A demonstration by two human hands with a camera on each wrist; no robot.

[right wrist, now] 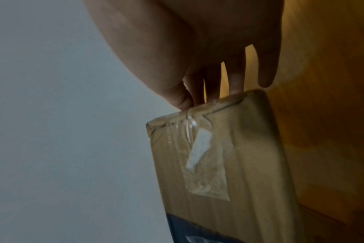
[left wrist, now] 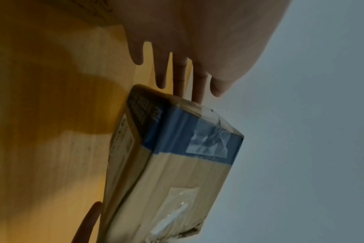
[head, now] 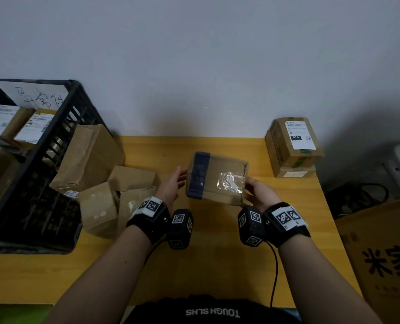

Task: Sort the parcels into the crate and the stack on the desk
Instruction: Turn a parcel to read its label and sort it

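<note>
Mid-sort. Parcel with blue band (head: 214,177) at frame centre, held above the desk (head: 217,265). Right hand (head: 261,195) grips its right end, thumb and fingers clamped; left hand (head: 171,183) flat, fingers straight against the blue end. Crate (head: 61,141), upper left, holds labelled parcels. Stack (head: 293,146), upper right, two high. Unsorted boxes (head: 114,190) left of centre remain. Yellow wood desk, plain grey wall (head: 194,54), large carton (head: 386,260) lower right.
</note>
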